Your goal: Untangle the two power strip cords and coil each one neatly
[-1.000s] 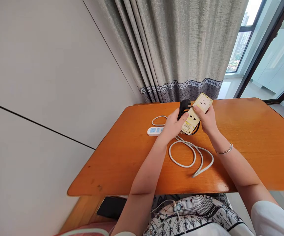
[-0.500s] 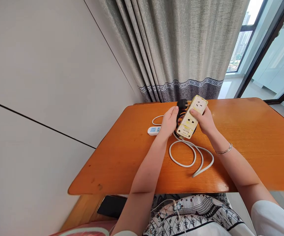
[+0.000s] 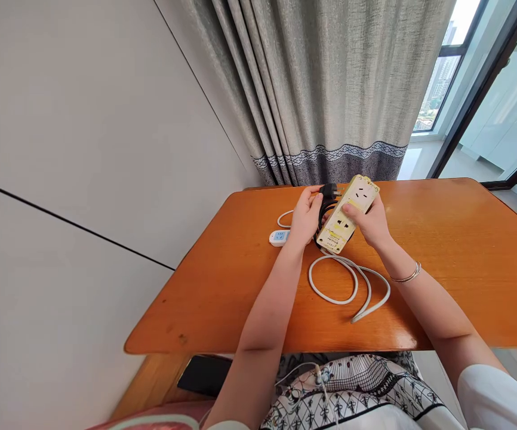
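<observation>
My right hand point(image 3: 369, 222) is closed around a worn, yellowed power strip point(image 3: 347, 216), its thumb lying across the socket face. The strip is tilted above the table, far end leaning right. In my left hand point(image 3: 307, 214) is a black plug point(image 3: 329, 191), pinched by the fingers, its prongs pointing right toward the strip. A black cord point(image 3: 322, 216) hangs in loops between the hands and partly behind the strip. Under my left wrist lies a white power strip point(image 3: 279, 237) with blue sockets, partly hidden by that hand.
A white cable point(image 3: 337, 303) lies coiled on the orange-brown wooden table point(image 3: 205, 286) in front of the hands. Curtains point(image 3: 352, 89) hang behind the table and a pale wall panel point(image 3: 70, 131) rises at left. A dark phone-like slab point(image 3: 205, 375) lies below the table's near edge.
The yellowed strip has shifted slightly left and turned a little in my right hand. My left hand and the black plug have moved slightly left.
</observation>
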`<action>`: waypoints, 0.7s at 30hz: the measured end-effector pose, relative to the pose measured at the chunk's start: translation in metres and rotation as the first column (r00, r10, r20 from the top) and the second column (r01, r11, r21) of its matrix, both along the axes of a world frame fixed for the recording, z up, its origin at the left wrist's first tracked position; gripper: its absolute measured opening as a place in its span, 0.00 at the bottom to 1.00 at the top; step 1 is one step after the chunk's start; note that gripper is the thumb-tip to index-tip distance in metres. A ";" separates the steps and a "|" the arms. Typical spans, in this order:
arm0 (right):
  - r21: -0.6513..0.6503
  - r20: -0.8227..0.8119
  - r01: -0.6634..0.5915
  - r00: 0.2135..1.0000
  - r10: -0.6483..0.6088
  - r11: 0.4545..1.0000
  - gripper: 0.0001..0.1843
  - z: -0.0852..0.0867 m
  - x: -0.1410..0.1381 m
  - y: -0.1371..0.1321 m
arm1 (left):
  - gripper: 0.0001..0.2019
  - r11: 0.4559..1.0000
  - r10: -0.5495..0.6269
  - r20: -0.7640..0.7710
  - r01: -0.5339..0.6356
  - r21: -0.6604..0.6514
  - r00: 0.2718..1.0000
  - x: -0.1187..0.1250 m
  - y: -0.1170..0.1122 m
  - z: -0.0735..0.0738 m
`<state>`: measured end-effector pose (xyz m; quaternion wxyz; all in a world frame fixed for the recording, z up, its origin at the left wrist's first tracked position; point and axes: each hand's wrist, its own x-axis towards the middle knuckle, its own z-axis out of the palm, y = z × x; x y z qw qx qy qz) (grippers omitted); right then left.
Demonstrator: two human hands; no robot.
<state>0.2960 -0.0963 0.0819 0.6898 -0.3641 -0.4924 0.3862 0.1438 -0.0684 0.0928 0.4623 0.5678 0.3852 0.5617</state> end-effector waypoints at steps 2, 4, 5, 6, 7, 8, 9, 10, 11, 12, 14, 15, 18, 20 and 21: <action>0.000 0.004 0.005 1.000 -0.005 1.000 0.42 0.000 -0.001 0.000 | 0.08 0.996 0.023 -0.060 -0.018 0.083 0.998 -0.001 0.001 -0.001; 0.004 0.007 0.001 1.000 -0.001 1.000 0.41 0.000 -0.002 0.000 | 0.10 0.988 0.054 -0.113 -0.037 0.147 0.992 -0.002 0.001 0.000; 0.008 0.005 0.000 1.000 0.000 1.000 0.41 0.000 -0.002 0.000 | 0.12 0.985 0.068 -0.136 -0.044 0.168 0.988 -0.002 0.001 0.000; 0.011 -0.001 0.000 1.000 0.000 1.000 0.41 0.000 -0.003 -0.001 | 0.13 0.982 0.079 -0.155 -0.050 0.183 0.985 -0.002 0.000 0.000; 0.013 -0.008 0.000 1.000 0.000 1.000 0.41 0.000 -0.003 -0.001 | 0.14 0.980 0.089 -0.172 -0.055 0.194 0.981 -0.002 -0.001 0.001; 0.013 -0.016 -0.002 1.000 0.002 1.000 0.41 0.000 -0.003 -0.002 | 0.16 0.977 0.102 -0.187 -0.063 0.204 0.977 -0.002 -0.003 0.002; 0.012 -0.024 -0.005 1.000 0.005 1.000 0.40 0.001 -0.003 -0.002 | 0.17 0.974 0.117 -0.196 -0.074 0.215 0.974 -0.002 -0.004 0.003; 0.010 -0.031 -0.011 0.999 0.011 1.000 0.40 0.001 -0.004 -0.003 | 0.18 0.971 0.131 -0.198 -0.086 0.223 0.972 -0.002 -0.006 0.004; 0.008 -0.038 -0.018 0.999 0.018 1.000 0.39 0.001 -0.004 -0.004 | 0.19 0.971 0.139 -0.190 -0.096 0.219 0.972 -0.002 -0.008 0.005; 0.007 -0.045 -0.026 0.999 0.026 1.000 0.39 0.001 -0.004 -0.005 | 0.18 0.974 0.137 -0.174 -0.100 0.204 0.975 -0.002 -0.009 0.006; 0.007 -0.057 -0.040 0.998 0.040 0.999 0.38 0.001 -0.004 -0.006 | 0.16 0.983 0.103 -0.123 -0.082 0.162 0.987 -0.002 -0.011 0.008; 0.008 -0.061 -0.044 0.997 0.045 0.999 0.38 0.002 -0.004 -0.006 | 0.15 0.987 0.080 -0.096 -0.066 0.147 0.992 -0.002 -0.012 0.009; 0.004 -0.062 -0.046 0.997 0.047 0.999 0.39 0.002 -0.004 -0.007 | 0.15 0.988 0.055 -0.052 -0.047 0.144 0.997 -0.003 -0.011 0.010; 0.000 -0.058 -0.047 0.997 0.047 0.999 0.39 0.003 -0.004 -0.007 | 0.15 0.988 0.065 -0.053 -0.056 0.146 0.997 -0.004 -0.009 0.011; -0.001 -0.055 -0.047 0.997 0.047 0.999 0.39 0.004 -0.004 -0.008 | 0.15 0.988 0.069 -0.054 -0.060 0.145 0.996 -0.005 -0.009 0.011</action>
